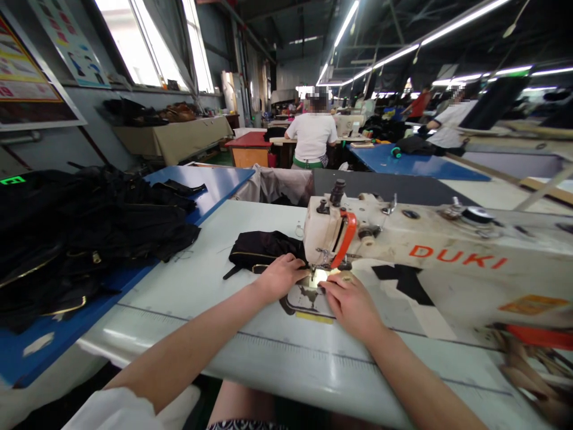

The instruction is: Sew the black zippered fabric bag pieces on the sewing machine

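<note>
Head view — left hand [282, 277] by black zippered fabric [265, 245], right hand [353, 298] beside sewing machine [421, 245] — can't tell what hands hold.

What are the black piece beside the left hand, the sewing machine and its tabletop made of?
Black piece: probably woven fabric, mostly matte, creasing softly; its golden line looks metallic.
Sewing machine: likely off-white painted metal, its rigid casing stained.
Tabletop: perhaps laminate, smooth and glossy, given its reflections.

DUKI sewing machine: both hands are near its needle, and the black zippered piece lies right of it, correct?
No: the head view shows the black zippered piece left of the needle of the DUKI sewing machine. The left hand and right hand are near the needle.
</note>
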Demonstrator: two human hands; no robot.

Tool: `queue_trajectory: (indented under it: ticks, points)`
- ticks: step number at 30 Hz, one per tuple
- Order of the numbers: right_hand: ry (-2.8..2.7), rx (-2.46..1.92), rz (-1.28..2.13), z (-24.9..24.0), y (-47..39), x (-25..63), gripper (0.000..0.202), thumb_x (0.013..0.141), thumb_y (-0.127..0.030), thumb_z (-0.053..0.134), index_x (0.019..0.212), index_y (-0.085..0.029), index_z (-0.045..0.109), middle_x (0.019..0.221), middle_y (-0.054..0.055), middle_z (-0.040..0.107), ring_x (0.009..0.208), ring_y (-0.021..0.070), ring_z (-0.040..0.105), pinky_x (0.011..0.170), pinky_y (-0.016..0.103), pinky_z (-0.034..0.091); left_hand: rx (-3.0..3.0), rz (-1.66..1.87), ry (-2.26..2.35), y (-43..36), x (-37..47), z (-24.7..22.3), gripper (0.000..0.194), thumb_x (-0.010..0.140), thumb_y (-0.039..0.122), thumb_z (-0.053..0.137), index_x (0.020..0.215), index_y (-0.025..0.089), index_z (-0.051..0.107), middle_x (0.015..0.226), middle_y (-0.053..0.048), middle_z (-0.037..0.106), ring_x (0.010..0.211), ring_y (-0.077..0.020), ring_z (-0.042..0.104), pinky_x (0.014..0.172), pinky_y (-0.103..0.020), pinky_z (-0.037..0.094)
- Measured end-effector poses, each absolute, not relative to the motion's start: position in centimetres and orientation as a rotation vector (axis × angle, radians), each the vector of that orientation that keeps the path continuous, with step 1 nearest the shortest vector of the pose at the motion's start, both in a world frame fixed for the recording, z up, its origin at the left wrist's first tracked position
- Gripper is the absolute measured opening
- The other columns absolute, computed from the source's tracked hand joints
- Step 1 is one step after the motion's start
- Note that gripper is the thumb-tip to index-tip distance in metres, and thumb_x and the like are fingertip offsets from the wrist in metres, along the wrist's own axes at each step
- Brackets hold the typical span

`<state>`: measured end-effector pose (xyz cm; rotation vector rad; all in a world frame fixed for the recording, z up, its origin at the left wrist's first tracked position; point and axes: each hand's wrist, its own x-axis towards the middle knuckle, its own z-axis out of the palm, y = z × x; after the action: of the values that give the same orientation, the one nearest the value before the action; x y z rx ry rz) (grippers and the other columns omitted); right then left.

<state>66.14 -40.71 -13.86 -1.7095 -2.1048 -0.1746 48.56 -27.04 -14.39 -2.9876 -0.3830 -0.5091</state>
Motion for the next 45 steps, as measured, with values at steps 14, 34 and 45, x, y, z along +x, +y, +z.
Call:
queue_trajectory:
  ticks: [14,34,45]
  points:
    - [-2.086,-1.699,-0.175,-13.8,-41.0,66.4,0.025,0.089,-0.015,0.045,0.102,-0.019,0.066,0.097,0.008,0.064,0.092,0.0239,0.054,0.085,0.040,0.044,-2.988,-0.500,-0.434,-27.9,47.1,-14.1,0.024,0.091,0.019,0.047,0.111,0.021,0.061,0.105,-0.006,0.061,0.090,-0.0194,0.050,0.082,-0.032,0.044]
    - [-1.213,-1.219,1.011,-5.2,-43.8,55.8,0.023,0.084,-0.042,0.058,0.076,-0.020,0.059,0.071,-0.001,0.052,0.069,0.0144,0.047,0.062,0.024,0.039,-3.655,-1.667,-1.655,-37.4,32.0,0.0,0.037,0.084,0.028,0.060,0.119,0.022,0.049,0.122,-0.009,0.055,0.119,-0.0241,0.048,0.099,-0.040,0.038]
    - [-0.865,-1.223,1.164,-6.6,-43.5,55.1,0.020,0.075,-0.040,0.071,0.075,-0.022,0.063,0.073,-0.003,0.055,0.073,0.0127,0.045,0.065,0.021,0.038,-3.422,-1.415,-2.296,-43.5,28.1,-9.3,0.058,0.070,0.029,0.074,0.122,0.023,0.051,0.123,-0.007,0.057,0.113,-0.0262,0.050,0.100,-0.040,0.037]
